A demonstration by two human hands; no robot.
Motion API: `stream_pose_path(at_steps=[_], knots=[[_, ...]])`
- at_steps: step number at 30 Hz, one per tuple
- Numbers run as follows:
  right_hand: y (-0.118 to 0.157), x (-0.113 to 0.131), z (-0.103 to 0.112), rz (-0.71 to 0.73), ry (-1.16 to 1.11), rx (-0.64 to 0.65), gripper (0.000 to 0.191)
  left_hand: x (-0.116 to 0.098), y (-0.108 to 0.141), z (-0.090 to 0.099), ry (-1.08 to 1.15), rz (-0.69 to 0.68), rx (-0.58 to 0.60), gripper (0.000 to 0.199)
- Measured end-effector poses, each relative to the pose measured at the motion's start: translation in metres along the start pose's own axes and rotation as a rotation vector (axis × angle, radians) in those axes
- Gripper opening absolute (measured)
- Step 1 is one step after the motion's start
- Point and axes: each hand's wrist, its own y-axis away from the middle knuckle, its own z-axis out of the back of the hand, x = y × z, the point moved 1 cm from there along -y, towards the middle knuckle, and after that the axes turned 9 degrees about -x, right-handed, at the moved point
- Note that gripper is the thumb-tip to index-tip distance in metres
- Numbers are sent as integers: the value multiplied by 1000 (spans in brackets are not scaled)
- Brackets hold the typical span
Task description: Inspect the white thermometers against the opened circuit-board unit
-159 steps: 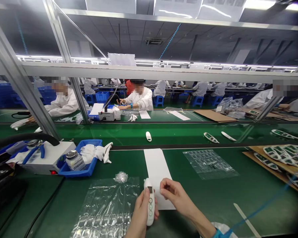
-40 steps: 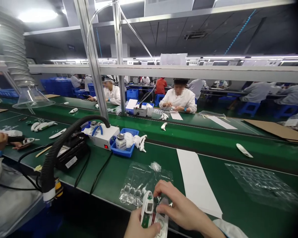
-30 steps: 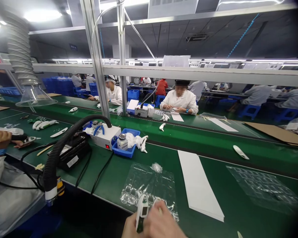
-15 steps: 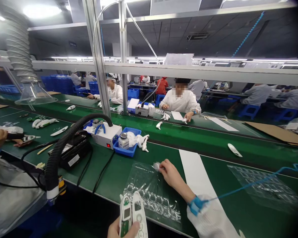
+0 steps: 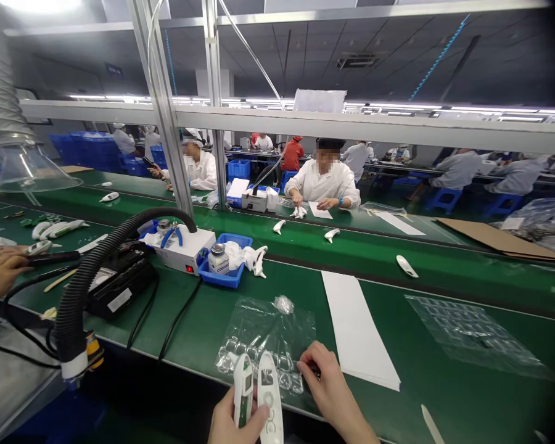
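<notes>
My left hand (image 5: 226, 414) is closed around two parts held side by side. One is a white handheld thermometer body (image 5: 243, 385) with a small screen and green circuit board; the other is a white cover shell (image 5: 271, 404) with a window and round button holes. My right hand (image 5: 328, 385) has its thumb and forefinger pinched at the right edge of a clear plastic sheet of moulded square pieces (image 5: 284, 364). That sheet lies on a clear bag (image 5: 254, 314) at the bench's front edge. A crumpled ball of clear film (image 5: 283, 304) rests at the bag's far side.
White paper strips (image 5: 358, 327) lie to the right, beyond them another clear sheet (image 5: 476, 327). A blue tray (image 5: 224, 279) with a jar, a white box (image 5: 185, 250) and a black hose (image 5: 87, 271) stand left. White shells ride the green conveyor (image 5: 365, 250). Co-workers sit opposite and left.
My right hand has left the crumpled film ball and come nearer, to the plastic sheet's right edge. The left hand still holds both parts, now turned slightly. The view has shifted right.
</notes>
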Motion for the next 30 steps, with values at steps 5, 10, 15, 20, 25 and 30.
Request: stream_pose_path(at_steps=[5, 10, 15, 20, 25, 30], knots=[[7, 5, 12, 13, -217, -164, 25, -4, -2, -6, -1, 19, -29, 38], [-4, 8, 17, -77, -317, -122, 27, -3, -4, -16, -29, -4, 8, 40], [-8, 7, 14, -218, -513, -84, 26, 1, -9, -22, -41, -2, 2, 40], [-4, 23, 8, -233, -565, 26, 23, -2, -8, -29, -42, -45, 6, 34], [-5, 29, 1, -232, -539, -2, 26, -5, -5, -33, -43, -84, -2, 27], [-3, 29, -3, -223, -518, -29, 27, -2, -7, -34, -18, -59, -7, 30]])
